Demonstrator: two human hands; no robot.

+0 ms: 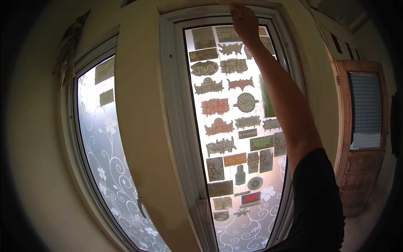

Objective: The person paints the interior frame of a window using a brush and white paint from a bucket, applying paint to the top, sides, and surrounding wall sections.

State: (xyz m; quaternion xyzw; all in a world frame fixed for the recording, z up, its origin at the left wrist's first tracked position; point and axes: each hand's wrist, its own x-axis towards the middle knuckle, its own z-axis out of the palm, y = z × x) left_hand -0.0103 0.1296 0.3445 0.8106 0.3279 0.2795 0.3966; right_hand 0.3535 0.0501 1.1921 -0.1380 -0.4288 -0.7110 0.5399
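Note:
My right hand (245, 23) is raised to the top of the white window frame (176, 94), its fingers curled round something pale brown, perhaps a cloth, that is dim and cut off by the picture's upper edge. The forearm and a black sleeve cross the right side of the frosted window pane (252, 226). Many stickers cover this pane, seen from the back, among them a red one (215, 106), a round one (246, 102) and a bottle-shaped one (240, 175). My left hand is out of view.
To the left, past a strip of cream wall (141, 141), stands a second frosted window (104, 132) with floral film and a window handle (141, 208). A patterned cloth (70, 50) hangs at its upper corner. At the right is a wooden door (359, 179) with a glazed panel.

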